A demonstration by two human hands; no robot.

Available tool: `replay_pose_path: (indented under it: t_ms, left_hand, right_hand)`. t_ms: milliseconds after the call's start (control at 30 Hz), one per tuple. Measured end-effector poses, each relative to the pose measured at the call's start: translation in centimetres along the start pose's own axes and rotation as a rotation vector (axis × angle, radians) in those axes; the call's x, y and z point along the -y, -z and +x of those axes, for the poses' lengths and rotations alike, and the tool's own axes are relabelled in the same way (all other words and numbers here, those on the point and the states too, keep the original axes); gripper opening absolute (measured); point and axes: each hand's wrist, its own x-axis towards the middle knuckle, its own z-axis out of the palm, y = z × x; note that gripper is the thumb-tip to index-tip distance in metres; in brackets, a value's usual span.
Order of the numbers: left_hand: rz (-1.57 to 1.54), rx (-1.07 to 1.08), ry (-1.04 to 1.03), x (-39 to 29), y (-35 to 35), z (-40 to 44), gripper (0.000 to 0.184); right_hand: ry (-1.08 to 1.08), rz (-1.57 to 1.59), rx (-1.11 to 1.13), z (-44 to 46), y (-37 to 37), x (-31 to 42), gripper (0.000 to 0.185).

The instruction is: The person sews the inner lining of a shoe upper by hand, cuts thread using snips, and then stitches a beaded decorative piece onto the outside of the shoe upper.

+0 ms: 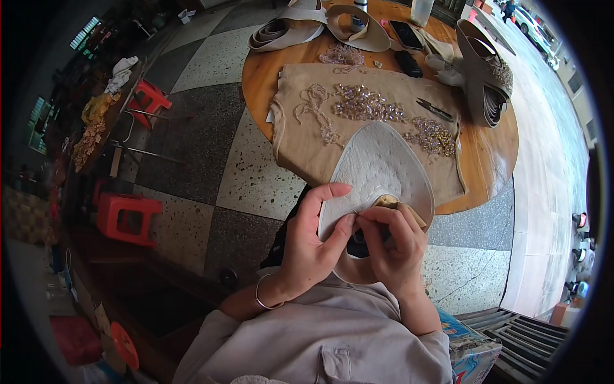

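Observation:
A pale grey, leather-like piece (374, 163) with a rounded point and dimpled surface stands up in front of me over the near edge of the table. My left hand (313, 240) grips its left edge, thumb on the face and fingers at the rim. Close beside that thumb, the thumb and forefinger of my right hand (396, 240) are pinched together against the piece. Whatever they pinch is too small to make out. A tan patch (387, 201) shows just above my right fingers. Beyond the piece, clear beads (368, 104) and yellowish beads (432, 136) lie on a tan cloth (300, 150).
Snips (435, 109) and bead strings (313, 105) rest on the cloth. Around the wooden table (502, 157) are a phone (406, 34), a black case (408, 64), and rolled pale pieces (483, 77). Red stools (128, 217) stand on the left.

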Motion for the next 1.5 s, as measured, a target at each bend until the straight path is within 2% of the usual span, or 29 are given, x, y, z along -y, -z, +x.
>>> replay_pose_path:
  t_ms: [100, 400, 800, 1000, 1100, 1200, 1300, 1400, 1500]
  left_hand:
    - [-0.091, 0.018, 0.04, 0.1, 0.0, 0.1, 0.034]
    - [-0.127, 0.035, 0.04, 0.4, -0.3, 0.1, 0.034]
    - [-0.134, 0.069, 0.132, -0.8, 0.1, 0.3, 0.033]
    - [-0.1, 0.101, 0.126, -1.0, 0.6, 0.7, 0.034]
    - [-0.098, 0.096, 0.113, -0.7, 0.7, 0.7, 0.033]
    - [-0.136, 0.095, 0.144, -0.6, 0.8, 0.7, 0.032]
    - [-0.139, 0.081, 0.127, -0.5, 0.8, 0.7, 0.032]
    - [-0.128, 0.059, 0.097, 0.0, 1.0, 0.9, 0.035]
    - [-0.205, 0.076, 0.118, -0.7, 0.9, 1.2, 0.039]
  right_hand:
    - [0.045, 0.016, -0.033, -0.1, -0.6, -0.6, 0.014]
    - [-0.045, 0.096, -0.077, -0.8, -1.7, -1.3, 0.013]
    - [0.0, 0.08, 0.016, -0.4, -0.1, -0.9, 0.014]
    - [-0.079, 0.204, 0.122, 0.1, 0.6, -1.6, 0.008]
    - [-0.331, 0.398, 0.128, -0.5, -0.1, -1.8, 0.006]
    - [-0.372, 0.524, -0.018, -1.2, -1.6, -1.7, 0.006]
    - [-0.164, 0.31, -0.045, -1.5, -2.1, -2.6, 0.011]
    - [0.078, 0.005, 0.097, 0.1, 0.1, -1.8, 0.018]
    - [0.164, -0.032, 0.068, 0.2, 0.6, -2.4, 0.024]
